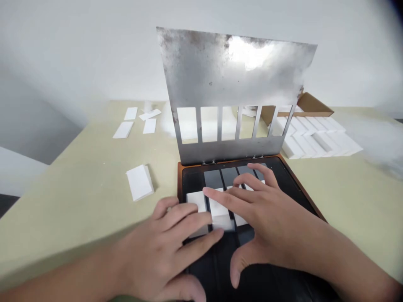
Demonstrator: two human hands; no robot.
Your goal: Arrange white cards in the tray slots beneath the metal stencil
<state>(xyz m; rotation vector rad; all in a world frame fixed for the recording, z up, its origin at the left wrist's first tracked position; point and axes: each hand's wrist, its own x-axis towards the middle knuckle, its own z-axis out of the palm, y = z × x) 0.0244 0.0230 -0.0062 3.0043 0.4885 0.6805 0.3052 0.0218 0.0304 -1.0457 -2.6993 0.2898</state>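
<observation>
Both my hands are over a black flat bed with a row of white cards laid in it. My left hand has its fingers stretched across the leftmost cards, and a blurred pale strip shows by its fingertips. My right hand is spread above the cards farther right, index fingertip near the second card, thumb apart. Parts of the cards are hidden under both hands. Behind them a hinged metal plate with a row of rectangular windows stands raised.
A small stack of white cards lies left of the bed. Several loose white pieces are farther back. At the right, rows of stacked white cards sit before an open cardboard box. All rest on a pale yellow-green table.
</observation>
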